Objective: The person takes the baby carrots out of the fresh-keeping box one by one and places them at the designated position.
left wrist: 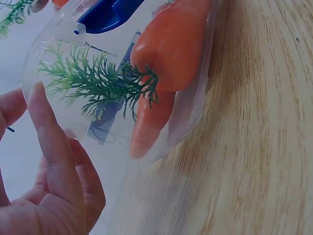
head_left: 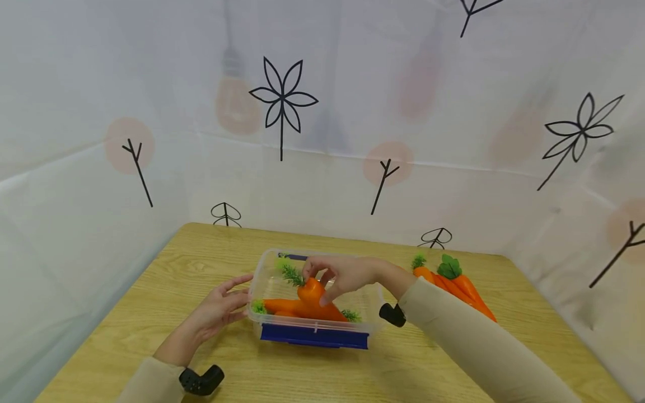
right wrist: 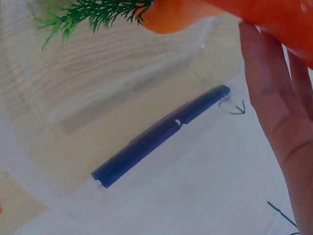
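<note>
Light wood tabletop (head_left: 191,263). Carrot pile (head_left: 453,285) at right, toward far edge, orange with green tops, lying flat. White sheet (head_left: 353,112) behind and on both sides, printed with black flowers, twigs, faint pink dots.

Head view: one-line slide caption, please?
Right hand holds a carrot over the clear box while the left hand touches its side.

Wooden table (head_left: 176,280) carries a clear plastic box (head_left: 262,280) near its middle, and right of that box a bunch of carrots (head_left: 456,285) lies on the wood.
</note>
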{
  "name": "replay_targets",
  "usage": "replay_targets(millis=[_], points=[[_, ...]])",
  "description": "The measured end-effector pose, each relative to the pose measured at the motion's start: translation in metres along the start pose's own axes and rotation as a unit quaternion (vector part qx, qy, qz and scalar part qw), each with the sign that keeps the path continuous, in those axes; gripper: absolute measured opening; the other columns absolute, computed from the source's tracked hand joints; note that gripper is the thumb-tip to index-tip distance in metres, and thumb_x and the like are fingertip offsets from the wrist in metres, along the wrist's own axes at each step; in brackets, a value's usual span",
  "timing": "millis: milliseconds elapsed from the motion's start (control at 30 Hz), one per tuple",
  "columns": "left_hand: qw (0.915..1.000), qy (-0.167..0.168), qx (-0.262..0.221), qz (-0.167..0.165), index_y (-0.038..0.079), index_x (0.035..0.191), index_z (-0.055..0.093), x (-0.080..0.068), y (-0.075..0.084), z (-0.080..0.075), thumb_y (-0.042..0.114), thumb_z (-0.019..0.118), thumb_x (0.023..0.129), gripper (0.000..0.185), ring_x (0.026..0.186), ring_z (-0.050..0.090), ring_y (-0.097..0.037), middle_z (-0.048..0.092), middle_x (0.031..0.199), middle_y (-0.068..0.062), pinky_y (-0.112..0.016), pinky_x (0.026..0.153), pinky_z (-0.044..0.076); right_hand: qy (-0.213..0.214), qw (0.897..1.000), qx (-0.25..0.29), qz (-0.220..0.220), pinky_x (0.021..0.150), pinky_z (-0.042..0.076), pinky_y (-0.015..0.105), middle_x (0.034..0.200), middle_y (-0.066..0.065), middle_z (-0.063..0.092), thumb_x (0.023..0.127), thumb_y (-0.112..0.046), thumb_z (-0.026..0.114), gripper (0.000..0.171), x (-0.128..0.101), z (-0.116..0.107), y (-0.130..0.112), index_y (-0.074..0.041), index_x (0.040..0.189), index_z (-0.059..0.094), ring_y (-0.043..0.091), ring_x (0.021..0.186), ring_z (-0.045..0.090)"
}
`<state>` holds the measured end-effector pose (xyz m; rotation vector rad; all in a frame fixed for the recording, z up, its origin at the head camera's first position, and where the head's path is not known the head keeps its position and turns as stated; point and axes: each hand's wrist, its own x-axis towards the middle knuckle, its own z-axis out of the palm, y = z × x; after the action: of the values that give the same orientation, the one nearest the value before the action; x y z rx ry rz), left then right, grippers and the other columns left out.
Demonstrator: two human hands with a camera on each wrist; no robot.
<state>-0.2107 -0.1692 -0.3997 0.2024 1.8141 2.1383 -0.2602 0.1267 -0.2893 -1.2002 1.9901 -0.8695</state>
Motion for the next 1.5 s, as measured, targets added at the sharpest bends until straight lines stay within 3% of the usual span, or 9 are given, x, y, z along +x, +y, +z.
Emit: replay_targets(millis=[267,400,567,967,1267,1500], points=[[1.0,-0.001,-0.003,0.003,0.001,0.143,0.026,0.0,0.0,0.0,0.01,0.062,0.089,0.066,0.09,0.061,-0.014,0.045,0.129,-0.02,-0.024,0.071,0.052,0.145,0.988,0.044,-0.042,0.077,0.051,0.038,0.117,0.012,0.045,0.085,-0.005,0.066,0.036,-0.019,0.001,0.0,-0.005,0.113,0.044,0.026,0.097,0.056],[1.0,-0.004,-0.003,0.005,0.002,0.143,0.026,0.0,-0.001,-0.001,0.009,0.061,0.09,0.065,0.09,0.061,-0.014,0.044,0.129,-0.019,-0.023,0.071,0.052,0.197,0.977,0.049,-0.067,0.076,0.052,0.04,0.116,0.014,0.047,0.084,-0.007,0.068,0.036,-0.028,0.001,0.0,-0.005,0.112,0.045,0.028,0.095,0.058],[1.0,-0.005,-0.001,0.006,0.003,0.144,0.025,0.0,-0.001,-0.001,0.011,0.06,0.091,0.064,0.092,0.06,-0.014,0.04,0.132,-0.022,-0.023,0.072,0.052,0.253,0.964,0.05,-0.061,0.076,0.052,0.039,0.115,0.014,0.05,0.083,-0.009,0.07,0.039,-0.042,0.004,-0.001,-0.006,0.114,0.046,0.028,0.093,0.059],[1.0,-0.007,0.002,0.004,0.003,0.144,0.025,-0.001,-0.002,-0.001,0.01,0.058,0.092,0.062,0.093,0.06,-0.014,0.044,0.129,-0.017,-0.024,0.072,0.052,0.35,0.934,0.057,-0.041,0.073,0.053,0.037,0.113,0.016,0.049,0.08,-0.005,0.072,0.042,-0.079,0.014,-0.002,-0.004,0.114,0.047,0.031,0.093,0.056],[1.0,0.0,0.005,-0.003,0.003,0.144,0.025,-0.001,-0.002,0.001,0.012,0.059,0.091,0.064,0.095,0.059,-0.013,0.04,0.132,-0.021,-0.025,0.074,0.052,0.394,0.918,0.047,-0.023,0.075,0.053,0.037,0.111,0.015,0.05,0.083,-0.005,0.069,0.04,-0.112,0.018,0.007,-0.005,0.114,0.044,0.027,0.095,0.056],[1.0,0.001,0.001,-0.004,0.003,0.144,0.024,0.0,-0.002,0.003,0.011,0.059,0.091,0.064,0.095,0.059,-0.013,0.042,0.13,-0.02,-0.024,0.074,0.052,0.435,0.896,0.063,-0.063,0.072,0.054,0.034,0.11,0.009,0.053,0.084,0.005,0.064,0.038,-0.138,0.019,0.01,-0.005,0.114,0.043,0.02,0.095,0.059]])
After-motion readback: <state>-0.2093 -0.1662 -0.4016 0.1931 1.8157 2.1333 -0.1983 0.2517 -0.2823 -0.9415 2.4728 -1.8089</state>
